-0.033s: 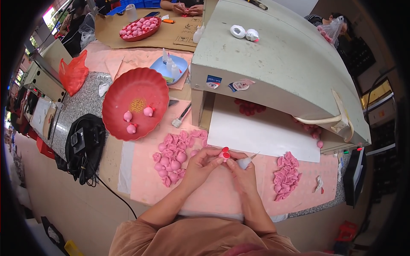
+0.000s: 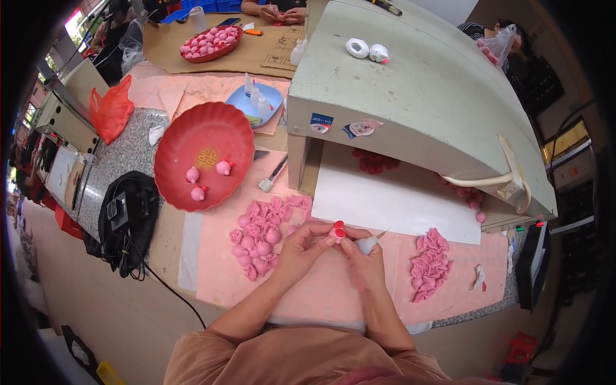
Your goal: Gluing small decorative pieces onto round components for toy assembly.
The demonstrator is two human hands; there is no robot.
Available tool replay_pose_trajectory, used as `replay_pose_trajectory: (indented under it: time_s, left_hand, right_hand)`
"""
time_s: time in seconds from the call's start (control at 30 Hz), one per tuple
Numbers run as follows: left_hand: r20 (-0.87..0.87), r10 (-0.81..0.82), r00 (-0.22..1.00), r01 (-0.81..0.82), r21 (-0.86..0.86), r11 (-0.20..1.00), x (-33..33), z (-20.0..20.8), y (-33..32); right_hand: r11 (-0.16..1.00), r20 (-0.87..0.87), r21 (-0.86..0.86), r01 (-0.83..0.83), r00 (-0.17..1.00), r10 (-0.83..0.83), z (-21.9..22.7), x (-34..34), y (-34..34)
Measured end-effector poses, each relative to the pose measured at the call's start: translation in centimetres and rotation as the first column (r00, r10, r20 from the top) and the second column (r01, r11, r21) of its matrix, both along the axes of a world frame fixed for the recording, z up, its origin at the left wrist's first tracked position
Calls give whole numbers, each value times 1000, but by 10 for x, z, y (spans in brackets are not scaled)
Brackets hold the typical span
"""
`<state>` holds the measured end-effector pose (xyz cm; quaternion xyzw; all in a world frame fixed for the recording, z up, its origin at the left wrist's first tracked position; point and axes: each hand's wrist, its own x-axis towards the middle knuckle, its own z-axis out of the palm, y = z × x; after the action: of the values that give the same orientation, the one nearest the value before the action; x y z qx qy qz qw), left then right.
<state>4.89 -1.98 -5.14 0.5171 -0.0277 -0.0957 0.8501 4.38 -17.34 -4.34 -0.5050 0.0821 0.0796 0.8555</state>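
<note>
My left hand (image 2: 304, 246) and my right hand (image 2: 366, 264) meet over the pink cloth (image 2: 314, 292), fingertips pinching a small pink piece with red parts (image 2: 339, 232) between them. Tucked in my right hand is a translucent squeeze bottle (image 2: 366, 244), its thin needle tip pointing up and right. Left of my hands lies a heap of pink balls and ruffled pieces (image 2: 260, 247). A second heap of soft pink ruffled pieces (image 2: 431, 266) lies to the right. Three pink balls with red bits (image 2: 223, 168) sit in the red scalloped tray (image 2: 183, 135).
A grey-green metal housing (image 2: 410, 77) stands ahead, with white sheet (image 2: 385, 199) and pink pieces in its opening. A blue tray (image 2: 273, 96) holds small bottles. A brush (image 2: 273, 176) lies beside the red tray. A black cable (image 2: 167, 282) hangs at left. Another person's hands (image 2: 282, 14) work across the table.
</note>
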Motion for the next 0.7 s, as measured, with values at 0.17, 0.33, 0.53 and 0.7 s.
replay_pose_trajectory:
  time_s: [0.17, 0.33, 0.53, 0.7]
  left_hand:
    - [-20, 2, 1000, -2, 0, 1000, -3, 1, 1]
    - [192, 197, 961, -230, 169, 958, -12, 17, 17]
    - [734, 102, 672, -738, 651, 175, 26, 67, 136]
    - [544, 168, 822, -552, 834, 1, 28, 48, 196]
  right_hand:
    - [991, 60, -130, 16, 998, -8, 7, -6, 9]
    - [938, 135, -345, -8, 989, 58, -7, -8, 16]
    - [952, 170, -299, 61, 985, -10, 7, -11, 16]
    - [950, 181, -310, 42, 983, 16, 6, -12, 21]
